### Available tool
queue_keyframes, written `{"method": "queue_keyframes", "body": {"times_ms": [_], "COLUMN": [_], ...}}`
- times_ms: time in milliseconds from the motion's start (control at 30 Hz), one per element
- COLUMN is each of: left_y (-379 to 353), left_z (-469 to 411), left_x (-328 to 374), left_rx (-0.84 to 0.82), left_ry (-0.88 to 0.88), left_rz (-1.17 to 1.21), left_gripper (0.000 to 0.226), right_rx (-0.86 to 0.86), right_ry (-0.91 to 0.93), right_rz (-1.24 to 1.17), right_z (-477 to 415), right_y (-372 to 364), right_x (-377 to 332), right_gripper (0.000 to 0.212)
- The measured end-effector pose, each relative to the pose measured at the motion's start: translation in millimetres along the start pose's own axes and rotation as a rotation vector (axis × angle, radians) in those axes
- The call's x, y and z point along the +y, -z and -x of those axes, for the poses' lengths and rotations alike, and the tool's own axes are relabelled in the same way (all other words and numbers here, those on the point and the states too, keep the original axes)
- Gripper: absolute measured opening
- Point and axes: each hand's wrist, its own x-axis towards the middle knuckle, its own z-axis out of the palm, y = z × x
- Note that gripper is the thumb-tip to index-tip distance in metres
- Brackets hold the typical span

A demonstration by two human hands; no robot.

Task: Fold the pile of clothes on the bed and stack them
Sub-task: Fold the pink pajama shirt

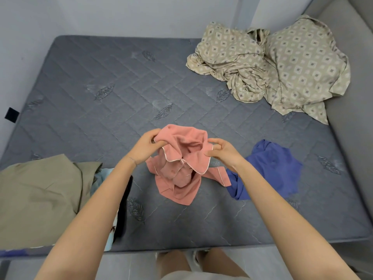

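A crumpled pink garment with white piping (181, 158) hangs over the middle of the grey quilted mattress (101, 87), its lower part resting on the bed. My left hand (148, 145) grips its upper left edge. My right hand (219, 151) pinches the upper right edge. A blue garment (270, 170) lies bunched on the mattress just right of my right wrist. At the near left lies a pile with an olive-green garment (40, 195) on top, and light blue and black fabric (123, 209) showing under its right edge.
Beige patterned bedding (272, 65) is heaped at the far right corner of the mattress. Walls close in the bed at the back and left, and a grey padded surface (353, 118) runs along the right. My legs stand at the near edge.
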Motion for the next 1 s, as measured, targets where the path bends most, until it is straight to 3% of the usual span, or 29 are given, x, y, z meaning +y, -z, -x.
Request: {"method": "queue_keyframes", "body": {"times_ms": [100,200,433,500,600,800,933,1000], "left_y": [-3,-1,16,21,33,50,49,47], "left_z": [4,7,20,22,26,33,39,43], "left_x": [22,41,71,75,77,74,88,103], "left_rx": [-0.034,-0.065,-0.189,-0.155,-0.053,0.216,0.355,0.396], "left_ry": [-0.062,-0.115,-0.116,-0.116,-0.112,-0.125,-0.149,-0.169], "left_rz": [0.070,0.125,0.143,0.146,0.161,0.093,0.037,0.071], "left_gripper": [0.016,0.024,0.024,0.034,0.023,0.006,0.005,0.005], "right_rx": [0.041,-0.006,-0.045,-0.040,0.021,0.225,0.385,0.400], "right_ry": [0.030,0.039,0.095,0.119,0.172,0.410,0.552,0.561], "right_rz": [0.118,0.239,0.146,0.165,0.147,0.079,0.175,0.154], "right_z": [-5,-9,0,3,11,27,41,47], "right_y": [-5,-14,-35,-39,-39,-35,-40,-41], "right_x": [4,9,10,8,-2,-35,-53,-62], "right_gripper": [0.077,0.083,0.036,0.023,0.005,0.007,0.033,0.034]}}
